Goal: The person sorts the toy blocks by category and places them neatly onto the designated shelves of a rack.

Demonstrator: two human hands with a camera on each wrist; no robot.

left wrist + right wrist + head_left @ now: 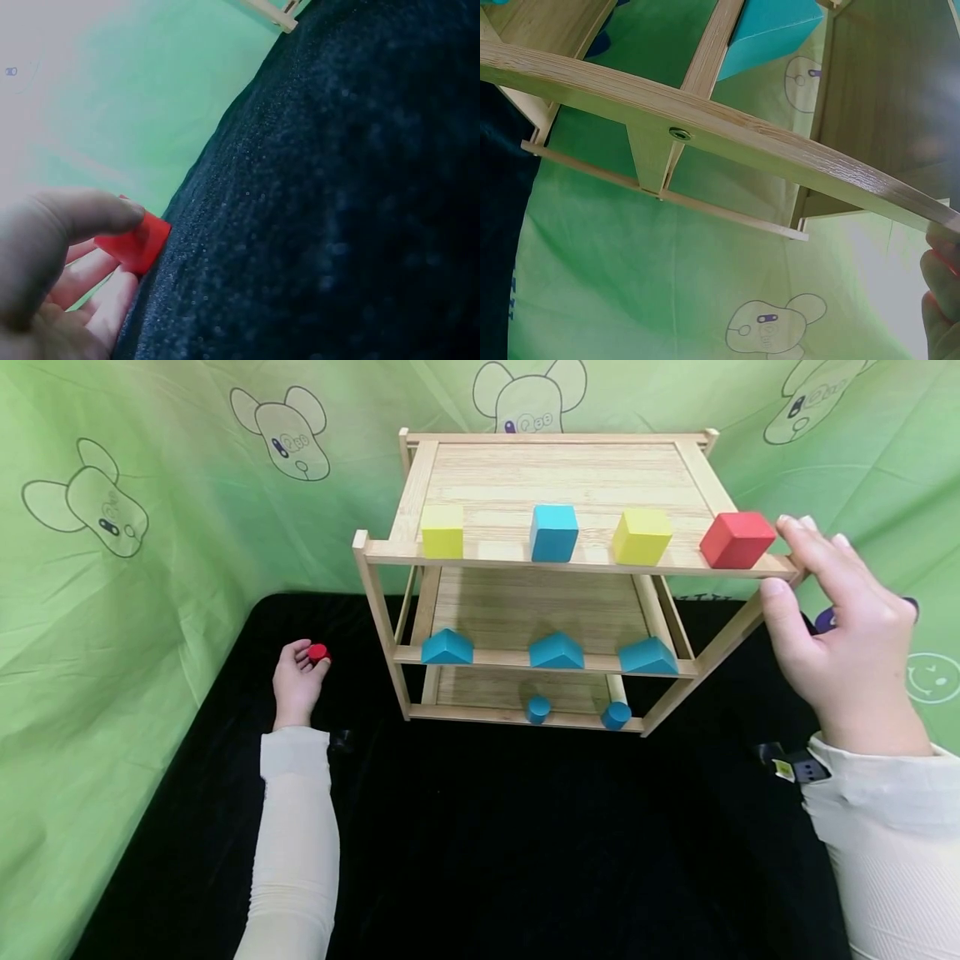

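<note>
In the head view, my left hand [297, 689] pinches a small red cylinder-like block [318, 653] by the black cloth, left of a wooden rack [555, 664]. The left wrist view shows the thumb pressed on this red block [139, 241], with fingers beneath. My right hand [862, 618] grips the rack's upper right front corner, thumb in front of the rail and fingers over the top. Beside its fingertips a red cube [738, 540] sits on the top rail. Only some fingers [941, 289] show at the post's end in the right wrist view.
Along the top rail stand two yellow cubes, one at left [442, 532], and a blue block [554, 533]. Several blue triangular blocks [557, 652] line the middle rail. Two blue cylinders [537, 709] are on the bottom level. Green printed cloth [172, 635] hangs behind.
</note>
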